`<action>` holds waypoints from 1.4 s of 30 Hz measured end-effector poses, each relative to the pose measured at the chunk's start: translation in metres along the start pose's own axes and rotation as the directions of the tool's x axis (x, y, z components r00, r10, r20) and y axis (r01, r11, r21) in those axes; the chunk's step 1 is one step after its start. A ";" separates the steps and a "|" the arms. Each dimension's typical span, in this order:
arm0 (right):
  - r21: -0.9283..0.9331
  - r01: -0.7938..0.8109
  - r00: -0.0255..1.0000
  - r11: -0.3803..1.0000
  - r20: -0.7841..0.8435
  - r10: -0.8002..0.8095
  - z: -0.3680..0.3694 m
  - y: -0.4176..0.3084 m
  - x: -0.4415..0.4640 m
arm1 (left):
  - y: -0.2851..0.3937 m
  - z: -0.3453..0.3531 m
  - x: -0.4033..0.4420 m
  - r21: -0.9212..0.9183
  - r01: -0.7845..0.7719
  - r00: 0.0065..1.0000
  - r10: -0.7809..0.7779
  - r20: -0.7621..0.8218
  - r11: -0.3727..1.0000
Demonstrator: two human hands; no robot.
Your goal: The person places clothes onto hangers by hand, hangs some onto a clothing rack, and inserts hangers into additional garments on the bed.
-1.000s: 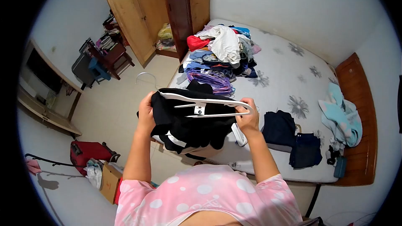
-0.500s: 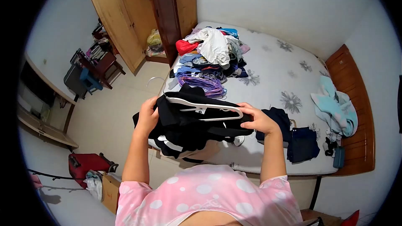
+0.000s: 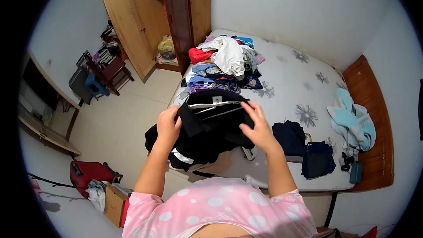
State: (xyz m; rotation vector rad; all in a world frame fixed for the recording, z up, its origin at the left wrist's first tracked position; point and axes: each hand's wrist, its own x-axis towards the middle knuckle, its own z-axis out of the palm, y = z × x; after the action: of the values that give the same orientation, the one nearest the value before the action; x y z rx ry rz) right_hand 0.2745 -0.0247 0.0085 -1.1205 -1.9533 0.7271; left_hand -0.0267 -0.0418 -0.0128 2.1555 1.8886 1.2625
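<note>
The white hanger [image 3: 202,105] has dropped deeper into the neck of the black garment [image 3: 211,136] than it was a moment ago, so its bars lie inside the opening and the cloth rises around them. That means the neck edge frames the hanger instead of leaving it lying across the front. I have my 2 hands on opposite sides of this opening, in front of me at the edge of the bed [image 3: 286,99]. My left hand [image 3: 167,128] is closed on the black cloth, thumb against fingers, at the left side of the neck. My right hand [image 3: 261,134] has loosened and opened: thumb and fingers are spread apart at the other side, near the hanger's end. I can't tell whether those fingertips press on the cloth or only hover by it, so I judge the firm hold to be my left hand's. The pale label [image 3: 217,99] shows at the back of the neck, just above the hanger's bars, and I can't make out the hook. Lower down, a white patch [image 3: 182,156] shows among the dark folds. Just beyond the garment lie purple hangers [image 3: 203,87], by the heaped clothes [image 3: 229,57]; 2 folded navy garments, this [image 3: 288,139] and its neighbour [image 3: 319,158], rest on my right.
</note>
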 end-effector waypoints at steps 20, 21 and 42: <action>0.124 0.168 0.929 0.978 0.311 -0.199 -0.022 0.034 0.007 | -0.034 -0.011 -0.023 -0.455 0.184 0.982 -0.141 0.128 0.871; 0.120 0.200 0.922 0.972 0.313 -0.228 -0.023 0.034 0.008 | -0.039 -0.009 -0.024 -0.492 0.208 0.977 -0.157 0.144 0.845; -0.479 0.406 0.908 0.779 0.117 -0.401 0.030 0.023 0.022 | -0.006 -0.021 -0.005 0.013 -0.238 0.968 0.236 0.091 0.971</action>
State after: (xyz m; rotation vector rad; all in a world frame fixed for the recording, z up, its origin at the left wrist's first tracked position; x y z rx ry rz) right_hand 0.2525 0.0023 -0.0188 -0.9148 -2.3562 -0.0141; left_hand -0.0429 -0.0548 -0.0044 2.4658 1.6611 1.1580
